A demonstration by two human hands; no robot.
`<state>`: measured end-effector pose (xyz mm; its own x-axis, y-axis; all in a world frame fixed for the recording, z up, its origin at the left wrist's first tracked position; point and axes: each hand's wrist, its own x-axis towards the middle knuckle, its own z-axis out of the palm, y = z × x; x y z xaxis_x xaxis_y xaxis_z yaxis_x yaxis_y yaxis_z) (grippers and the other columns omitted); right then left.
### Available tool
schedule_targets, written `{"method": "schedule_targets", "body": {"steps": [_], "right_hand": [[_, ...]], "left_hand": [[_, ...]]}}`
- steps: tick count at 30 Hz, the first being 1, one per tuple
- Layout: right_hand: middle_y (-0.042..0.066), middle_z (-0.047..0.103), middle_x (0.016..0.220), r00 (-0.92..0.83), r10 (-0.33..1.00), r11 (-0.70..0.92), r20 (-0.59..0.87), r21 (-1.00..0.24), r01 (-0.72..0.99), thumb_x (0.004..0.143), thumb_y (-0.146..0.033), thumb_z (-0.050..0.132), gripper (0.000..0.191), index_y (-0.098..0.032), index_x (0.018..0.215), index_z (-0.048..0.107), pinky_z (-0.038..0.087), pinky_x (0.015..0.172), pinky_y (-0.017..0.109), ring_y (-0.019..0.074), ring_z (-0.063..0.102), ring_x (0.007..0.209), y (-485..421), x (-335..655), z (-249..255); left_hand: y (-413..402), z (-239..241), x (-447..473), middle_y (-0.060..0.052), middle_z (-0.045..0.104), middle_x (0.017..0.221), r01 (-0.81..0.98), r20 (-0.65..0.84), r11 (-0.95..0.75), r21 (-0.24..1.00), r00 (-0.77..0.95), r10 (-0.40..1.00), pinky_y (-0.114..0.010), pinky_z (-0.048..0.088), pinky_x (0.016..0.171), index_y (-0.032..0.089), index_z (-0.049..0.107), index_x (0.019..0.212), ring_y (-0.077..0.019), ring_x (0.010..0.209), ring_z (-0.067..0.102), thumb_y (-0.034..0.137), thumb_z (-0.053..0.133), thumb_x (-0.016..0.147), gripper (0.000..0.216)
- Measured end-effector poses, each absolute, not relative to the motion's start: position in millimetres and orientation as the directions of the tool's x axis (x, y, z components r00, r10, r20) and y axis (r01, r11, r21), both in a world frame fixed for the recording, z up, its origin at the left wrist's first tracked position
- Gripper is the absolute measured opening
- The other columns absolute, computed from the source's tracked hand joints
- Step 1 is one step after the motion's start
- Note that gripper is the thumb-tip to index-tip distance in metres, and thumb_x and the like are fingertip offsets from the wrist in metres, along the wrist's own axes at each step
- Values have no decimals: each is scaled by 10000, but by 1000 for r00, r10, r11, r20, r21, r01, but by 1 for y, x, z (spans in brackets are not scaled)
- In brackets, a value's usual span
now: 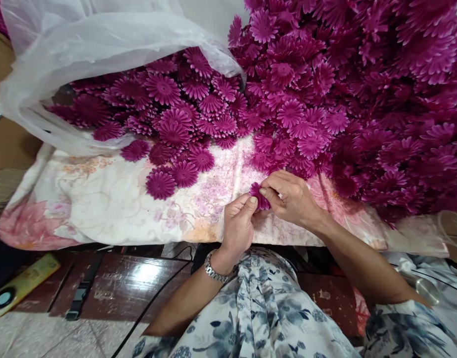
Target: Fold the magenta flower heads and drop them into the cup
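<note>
Between my two hands is a small purple artificial flower [263,201], held just above the front of the cloth. My left hand [238,223], with a metal watch on its wrist, pinches the flower's near-left edge between thumb and fingers. From the right, my right hand [290,196] closes thumb and fingertips on the same flower's petals. The fingers hide part of the flower. Close beyond my hands lies a big heap of purple flower heads [303,124]. More loose flower heads [176,134] spread out to the left.
A translucent plastic bag [112,37] lies open at the back left, with flower heads spilling from its mouth. A floral cloth [101,199] covers the table. A clear plastic cup [452,226] is at the right edge. Below is a dark red bench [138,278] with a strap and cable.
</note>
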<state>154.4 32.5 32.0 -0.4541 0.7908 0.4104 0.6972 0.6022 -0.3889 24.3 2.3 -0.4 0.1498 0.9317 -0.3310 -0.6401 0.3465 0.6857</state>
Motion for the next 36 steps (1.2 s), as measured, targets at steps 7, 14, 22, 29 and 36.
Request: {"method": "schedule_targets", "body": {"steps": [7,14,22,29,36], "right_hand": [[67,596,796,-488,796,602,359,-379,703,877,-270,533,119,-158,859,568,424,704,301,175,528,764,29,162,40],[35,561,681,-501,757,635,419,-294,714,883,-196,502,159,-173,727,521,412,649,282,153,498,670,28,157,26],[31,554,654,-376,791,546,482,-281,789,905,-179,435,241,-179,682,528,410,602,282,135,491,626,59,176,48],[88,606,911,-290,814,445,503,-220,868,881,-367,530,207,-194,965,606,407,781,384,219,525,908,81,187,70],[31,562,704,-559,765,644,320,-369,670,872,-186,504,130,-168,750,544,403,649,283,145,487,673,35,154,26]], "left_hand": [[3,2,24,15,570,615,-661,-349,363,657,161,923,-234,498,571,140,641,663,-91,581,510,342,771,619,244],[4,3,24,22,542,611,-653,-359,373,659,163,919,-215,477,549,136,622,653,-93,598,502,349,785,596,275],[3,-1,23,57,405,534,-634,-338,344,693,137,931,-203,460,548,140,503,536,-55,515,386,369,781,608,367],[4,3,20,68,403,551,-670,-364,370,644,157,918,-230,507,623,140,466,547,-42,513,383,312,758,648,353],[6,0,21,59,403,492,-645,-387,385,660,147,910,-192,418,503,144,518,536,-63,498,404,345,783,606,340]]}}
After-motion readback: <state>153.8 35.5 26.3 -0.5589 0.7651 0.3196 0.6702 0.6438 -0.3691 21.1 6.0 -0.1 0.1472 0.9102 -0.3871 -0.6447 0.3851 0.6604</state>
